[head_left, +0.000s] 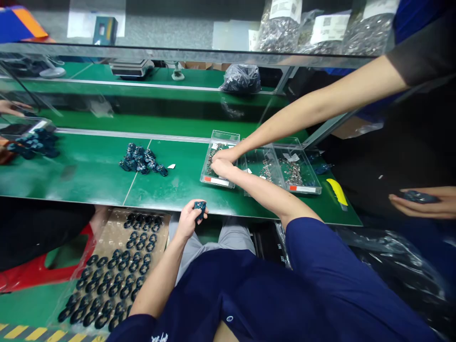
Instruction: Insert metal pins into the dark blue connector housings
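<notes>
My left hand (190, 217) is closed round a small dark blue plastic part (200, 207), held just below the front edge of the green table (89, 171). My right hand (222, 167) reaches into a clear plastic tray (218, 180) of small metal pieces, its fingers curled down among them; what they hold is hidden. Another person's hand (224, 154) reaches into the same tray from the right and touches mine.
Two more clear trays (302, 187) of metal bits sit to the right, beside a yellow tool (337, 192). A pile of dark blue parts (141, 160) lies mid-table. A carton of dark round parts (114, 275) stands on the floor. The other person's second hand (420, 202) holds a dark part.
</notes>
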The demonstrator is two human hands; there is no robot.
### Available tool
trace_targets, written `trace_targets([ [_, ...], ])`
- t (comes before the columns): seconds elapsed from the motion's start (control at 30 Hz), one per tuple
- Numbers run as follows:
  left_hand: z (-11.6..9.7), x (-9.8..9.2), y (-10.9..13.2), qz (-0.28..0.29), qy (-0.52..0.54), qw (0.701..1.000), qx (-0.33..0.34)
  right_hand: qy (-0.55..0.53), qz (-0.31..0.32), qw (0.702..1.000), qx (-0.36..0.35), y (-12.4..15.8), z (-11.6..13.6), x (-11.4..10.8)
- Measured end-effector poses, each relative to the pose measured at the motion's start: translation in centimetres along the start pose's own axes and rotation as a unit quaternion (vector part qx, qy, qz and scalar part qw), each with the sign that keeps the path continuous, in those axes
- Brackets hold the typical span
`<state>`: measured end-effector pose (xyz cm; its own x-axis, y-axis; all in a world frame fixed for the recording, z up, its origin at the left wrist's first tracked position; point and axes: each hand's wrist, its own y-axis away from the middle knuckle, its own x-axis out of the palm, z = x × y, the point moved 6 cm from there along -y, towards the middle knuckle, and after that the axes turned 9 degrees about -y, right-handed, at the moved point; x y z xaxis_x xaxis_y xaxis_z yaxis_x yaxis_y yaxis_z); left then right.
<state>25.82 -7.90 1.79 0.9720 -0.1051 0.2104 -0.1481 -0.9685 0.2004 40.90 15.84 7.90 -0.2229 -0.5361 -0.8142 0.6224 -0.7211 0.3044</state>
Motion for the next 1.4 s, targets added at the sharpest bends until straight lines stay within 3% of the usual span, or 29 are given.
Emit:
trace_targets([
  [0.07,0.3,-0.4,0.0,0.002,0.000,1.000,0.001,0.033,-0.002,0.999,0.007,-0.2,-0.2,0.9],
  [0.2,0.9,-0.8,0.0,0.005,0.001,1.000,-0.001,0.095,-0.068,0.992,0.041,0.1,-0.1,3.5],
  [0.4,1.5,-0.9,0.0,0.003,0.002,1.000,-0.016,0.103,-0.072,0.991,0.055,-1.4,-0.2,5.9],
  [0.57,1.5,-1.1,0.2,-0.004,-0.002,1.000,-0.017,0.085,-0.087,0.990,0.075,-1.8,-0.9,6.0],
  [0.8,2.2,-0.5,0.3,0.004,-0.014,0.999,-0.037,0.029,-0.102,0.990,0.096,-0.3,-1.2,5.3],
  [0.9,1.9,-0.7,0.2,-0.006,-0.004,1.000,-0.017,-0.012,-0.120,0.989,0.090,1.2,-0.5,3.9],
  [1.0,0.2,-1.3,-0.3,-0.041,0.012,0.998,0.039,-0.091,-0.134,0.984,0.070,4.1,1.3,3.1],
  [1.07,-1.6,-1.7,-0.6,-0.087,-0.006,0.992,0.094,-0.268,-0.089,0.958,0.052,6.4,2.9,4.0],
  [1.1,-2.6,-1.7,-0.7,-0.109,-0.021,0.986,0.121,-0.378,-0.046,0.924,0.043,7.5,3.9,4.9],
  [1.17,-4.3,-1.0,-0.7,-0.126,-0.052,0.977,0.162,-0.560,0.049,0.827,0.028,9.6,6.1,7.1],
  [1.23,-5.2,0.2,-0.6,-0.111,-0.076,0.975,0.177,-0.642,0.114,0.758,0.021,11.0,7.9,9.0],
  [1.33,-5.4,1.4,-0.1,-0.114,-0.102,0.972,0.178,-0.693,0.145,0.706,0.020,11.9,9.3,11.0],
  [1.4,-5.4,1.4,0.4,-0.137,-0.111,0.967,0.187,-0.698,0.125,0.705,0.010,12.1,9.5,11.5],
])
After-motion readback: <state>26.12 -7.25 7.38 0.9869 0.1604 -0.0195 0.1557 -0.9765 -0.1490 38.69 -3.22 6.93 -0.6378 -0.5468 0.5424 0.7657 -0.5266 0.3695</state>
